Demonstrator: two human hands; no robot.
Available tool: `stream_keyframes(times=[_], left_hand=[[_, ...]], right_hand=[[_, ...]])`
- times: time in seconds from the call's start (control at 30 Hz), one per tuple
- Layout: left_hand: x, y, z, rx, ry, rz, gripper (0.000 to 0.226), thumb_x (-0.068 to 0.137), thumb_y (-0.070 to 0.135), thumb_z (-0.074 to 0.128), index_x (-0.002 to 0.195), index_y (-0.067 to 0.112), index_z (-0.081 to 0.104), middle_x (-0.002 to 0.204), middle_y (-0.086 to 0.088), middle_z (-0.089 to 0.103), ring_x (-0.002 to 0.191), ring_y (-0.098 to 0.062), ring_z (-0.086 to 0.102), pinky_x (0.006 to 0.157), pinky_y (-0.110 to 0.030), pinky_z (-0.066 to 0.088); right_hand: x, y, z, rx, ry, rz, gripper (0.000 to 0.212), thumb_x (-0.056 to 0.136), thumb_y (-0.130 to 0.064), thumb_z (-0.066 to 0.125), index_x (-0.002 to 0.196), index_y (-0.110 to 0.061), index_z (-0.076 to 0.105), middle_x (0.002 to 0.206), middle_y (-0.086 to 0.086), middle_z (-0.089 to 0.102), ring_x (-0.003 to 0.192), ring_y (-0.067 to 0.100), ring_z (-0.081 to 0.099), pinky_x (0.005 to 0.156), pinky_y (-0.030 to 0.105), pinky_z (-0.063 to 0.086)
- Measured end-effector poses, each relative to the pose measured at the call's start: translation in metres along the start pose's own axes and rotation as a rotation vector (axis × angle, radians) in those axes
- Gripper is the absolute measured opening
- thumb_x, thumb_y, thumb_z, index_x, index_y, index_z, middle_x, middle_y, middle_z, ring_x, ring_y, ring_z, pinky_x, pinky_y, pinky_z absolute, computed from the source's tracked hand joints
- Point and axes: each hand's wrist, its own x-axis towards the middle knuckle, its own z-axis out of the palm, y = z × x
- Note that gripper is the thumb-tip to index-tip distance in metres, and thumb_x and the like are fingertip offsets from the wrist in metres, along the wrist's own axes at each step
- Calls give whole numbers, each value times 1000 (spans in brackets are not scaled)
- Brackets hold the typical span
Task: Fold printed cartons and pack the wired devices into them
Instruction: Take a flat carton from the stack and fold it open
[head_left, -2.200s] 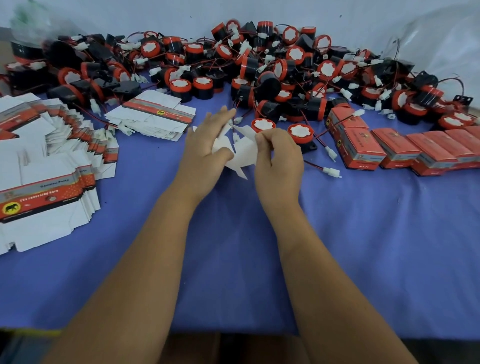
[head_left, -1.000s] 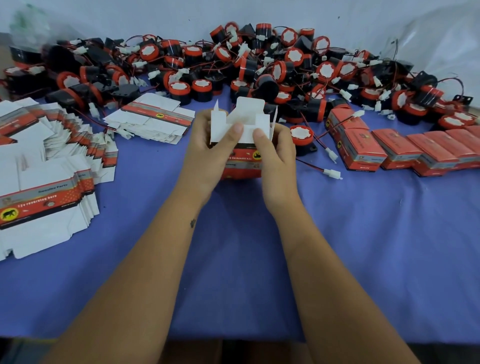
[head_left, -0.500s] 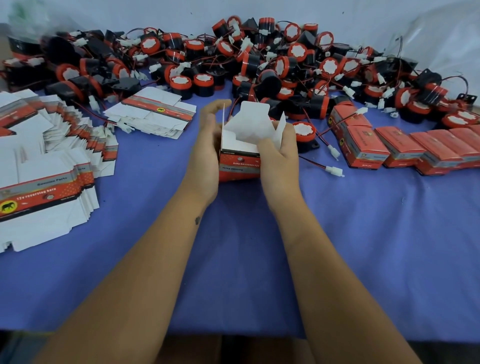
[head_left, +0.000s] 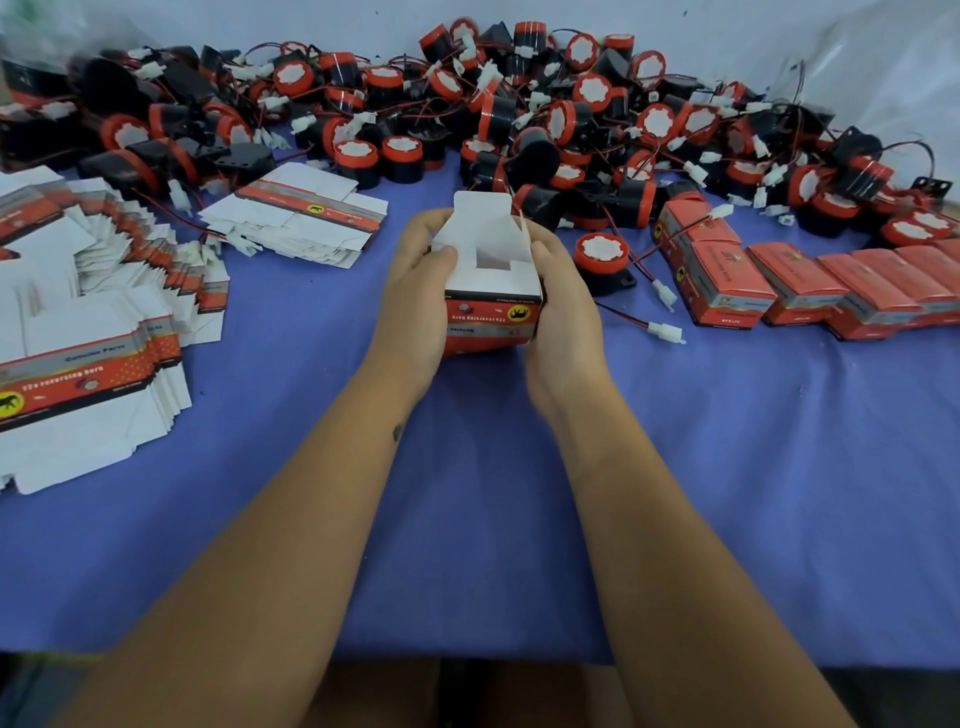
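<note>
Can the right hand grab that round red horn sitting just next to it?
Probably yes, but not right now. The horn sits just beyond the right hand with nothing between them, yet that hand and the left hand are both holding the open carton.

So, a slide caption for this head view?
Both hands hold an open-topped carton over the blue table, devices heaped behind.

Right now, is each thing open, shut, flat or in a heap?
Carton: upright, top flaps open, gripped by both hands.
Left hand: grips it.
Right hand: grips it.
Flat cartons: unfolded, stacked.
Packed boxes: closed, in a row.
Loose device: unpacked, on the cloth.
Device heap: piled, tangled.
</note>
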Motion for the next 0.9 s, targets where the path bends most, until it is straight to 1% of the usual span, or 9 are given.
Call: stream_keyframes(times=[0.07, 0.13, 0.27, 0.37, 0.43, 0.5, 0.6, 0.73, 0.9], left_hand=[[-1, 0, 0, -17, 3, 2, 35, 95, 9, 39, 112, 36, 55, 100, 3, 67, 77, -6, 70, 58, -23, 54], [-1, 0, -1, -29, -2, 14, 37, 95, 9, 40, 111, 39, 55, 98, 2, 69, 77, -10, 70, 59, -27, 55], [-1, 0, -1, -34, -32, 26, 28, 92, 12, 41, 93, 35, 56, 96, -1, 64, 75, -10, 67, 56, -28, 54], [-1, -3, -5, -51, -54, 2, 25, 90, 11, 39, 81, 28, 55, 91, 0, 62, 74, -9, 66, 53, -28, 52], [-2, -4, -7, -94, -82, -14, 25, 89, 13, 37, 78, 26, 57, 91, 0, 65, 75, -10, 67, 55, -28, 53], [-3, -4, -7, -67, -96, -26, 21, 87, 18, 41, 78, 27, 57, 88, 2, 65, 74, -10, 67, 54, -28, 53], [-2, -1, -4, 53, -59, -32, 16, 79, 19, 47, 79, 32, 56, 80, 12, 64, 67, -2, 65, 50, -22, 50], [-4, -1, -2, 64, -10, -18, 32, 83, 6, 44, 79, 35, 56, 94, 1, 61, 76, -12, 63, 52, -23, 51], [-5, 1, 0, 109, 8, 15, 38, 82, 3, 44, 75, 38, 56, 97, 3, 60, 82, -14, 61, 53, -22, 51]], right_hand=[[-1, 0, -1, -31, -44, -35, 35, 98, -10, 37, 117, -25, 62, 126, 11, 63, 113, 30, 62, 88, 42, 51], [-2, 1, -2, -46, -81, -65, 41, 94, -2, 35, 115, -28, 60, 125, 10, 63, 102, 22, 63, 78, 34, 54], [-4, 3, -3, -35, -67, -108, 37, 92, 2, 38, 99, -24, 63, 107, 5, 63, 91, 19, 60, 66, 30, 53], [-2, 4, -4, -33, -57, -72, 28, 90, -5, 43, 78, -20, 63, 95, 4, 65, 89, 23, 60, 70, 35, 49], [-1, 4, -4, -28, -57, -31, 23, 87, -10, 49, 71, -21, 60, 93, 7, 64, 88, 26, 60, 71, 39, 47], [-2, 4, -5, -89, -60, -73, 23, 87, -7, 51, 75, -22, 62, 89, 3, 65, 81, 20, 62, 65, 32, 50], [-3, 2, -5, -133, -50, -74, 28, 87, 0, 49, 91, -23, 64, 89, -4, 65, 73, 11, 63, 57, 26, 51], [-3, -1, -5, -186, -22, -94, 36, 82, 9, 52, 94, -22, 63, 96, 2, 64, 81, 17, 63, 60, 28, 52], [-4, -1, -4, -185, -17, -116, 42, 80, 13, 52, 96, -24, 66, 98, -2, 66, 83, 14, 65, 61, 25, 52]])
